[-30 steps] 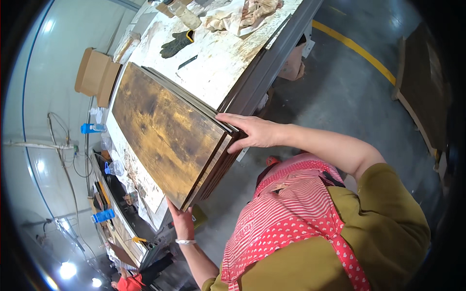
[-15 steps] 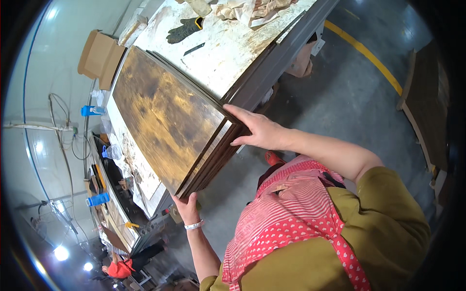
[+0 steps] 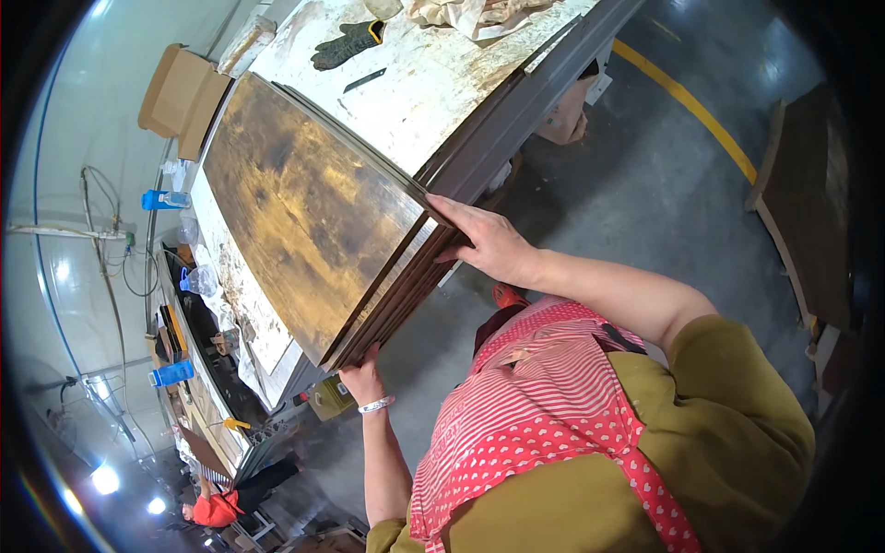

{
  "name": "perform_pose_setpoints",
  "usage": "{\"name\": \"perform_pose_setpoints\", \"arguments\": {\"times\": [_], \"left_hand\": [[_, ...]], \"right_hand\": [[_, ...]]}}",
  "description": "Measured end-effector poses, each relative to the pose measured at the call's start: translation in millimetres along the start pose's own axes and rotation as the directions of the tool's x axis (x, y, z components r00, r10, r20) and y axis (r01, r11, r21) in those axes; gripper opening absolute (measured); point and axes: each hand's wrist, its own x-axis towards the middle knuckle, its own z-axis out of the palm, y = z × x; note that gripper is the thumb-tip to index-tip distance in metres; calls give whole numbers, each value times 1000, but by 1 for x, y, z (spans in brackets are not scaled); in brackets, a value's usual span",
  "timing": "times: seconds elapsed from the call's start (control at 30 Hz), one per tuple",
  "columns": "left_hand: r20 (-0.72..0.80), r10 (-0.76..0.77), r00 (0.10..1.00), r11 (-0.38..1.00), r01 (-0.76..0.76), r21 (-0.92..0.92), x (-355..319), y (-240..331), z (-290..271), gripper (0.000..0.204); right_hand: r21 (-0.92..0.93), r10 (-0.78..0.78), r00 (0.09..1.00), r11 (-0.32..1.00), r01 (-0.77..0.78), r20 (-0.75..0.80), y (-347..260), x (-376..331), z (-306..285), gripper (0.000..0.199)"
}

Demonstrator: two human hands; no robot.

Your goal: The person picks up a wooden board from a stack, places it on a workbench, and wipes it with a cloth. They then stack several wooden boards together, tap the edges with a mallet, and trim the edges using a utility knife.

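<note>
A stack of wooden boards (image 3: pixel 304 221) lies on the worktable, its top board stained in mottled gold and dark brown. Layered board edges show at the end facing me. My left hand (image 3: pixel 366 378), with a bracelet at the wrist, grips the stack's near left corner; one digit presses on the layered edge and the rest are partly hidden beneath. At the near right corner my right hand (image 3: pixel 489 244) is closed round the boards, fingers along the side and thumb against the end.
On the white, stained worktable (image 3: pixel 406 111) lie a dark glove (image 3: pixel 348 46), a small black strip (image 3: pixel 365 80) and crumpled cloths (image 3: pixel 475 17). An open cardboard box (image 3: pixel 184 97) stands beyond the stack. Dark panels (image 3: pixel 802 212) stand at right. A person in red (image 3: pixel 217 509) works far left.
My left hand has shifted along the stack's end, its visible digit now pressed on the board edges. My right hand stays at its corner. The whole view has moved slightly.
</note>
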Motion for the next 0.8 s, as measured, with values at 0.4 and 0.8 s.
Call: {"name": "perform_pose_setpoints", "arguments": {"times": [0.4,0.8], "left_hand": [[-53,139,989,990,-138,10,0,-20,-4,33],[-28,329,944,944,-330,-31,-6,39,-29,72]], "right_hand": [[-59,-118,989,992,113,-87,7,-3,2,63],[54,-222,973,974,219,56,-26,24,-23,75]]}}
